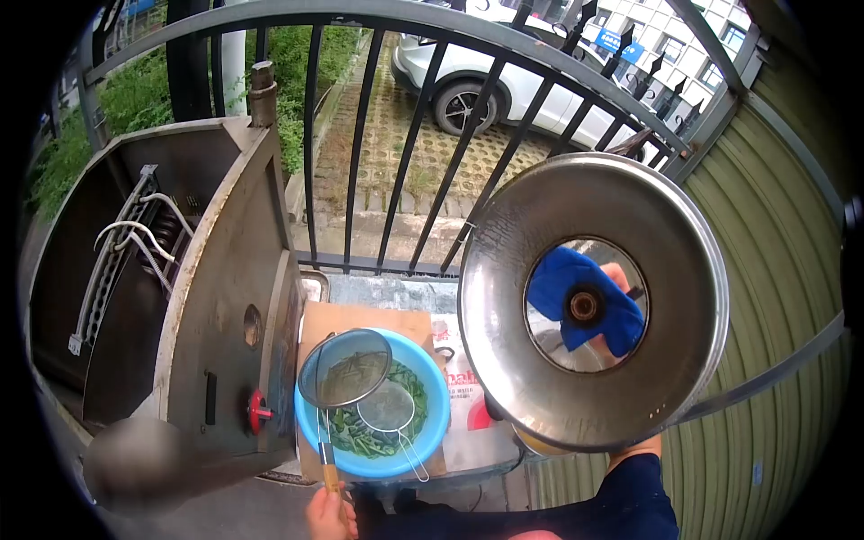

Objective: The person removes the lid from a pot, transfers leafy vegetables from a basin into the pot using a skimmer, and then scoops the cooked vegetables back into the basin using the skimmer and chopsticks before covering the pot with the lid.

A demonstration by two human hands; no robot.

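My left hand point(331, 513) is closed around the wooden handle of a round mesh strainer point(346, 367). The strainer's bowl is over the left side of a light-blue basin point(436, 418) of green leafy vegetables point(364, 439). A smaller wire strainer point(387, 407) lies on the greens, its handle over the rim. On the right, a large steel pot lid point(504, 360) is tilted up, its underside towards me. Through its clear centre I see a blue cloth point(562, 279) and fingers of my right hand point(617, 275), closed about the middle fitting from behind. The lid hides most of that hand.
A rusty metal cabinet point(216, 315) with a red knob point(258, 412) stands left. Cardboard point(369, 317) lies under the basin, beside a printed white sheet point(459, 360). Black railings point(360, 148) stand behind, and a green corrugated wall point(774, 261) is at right.
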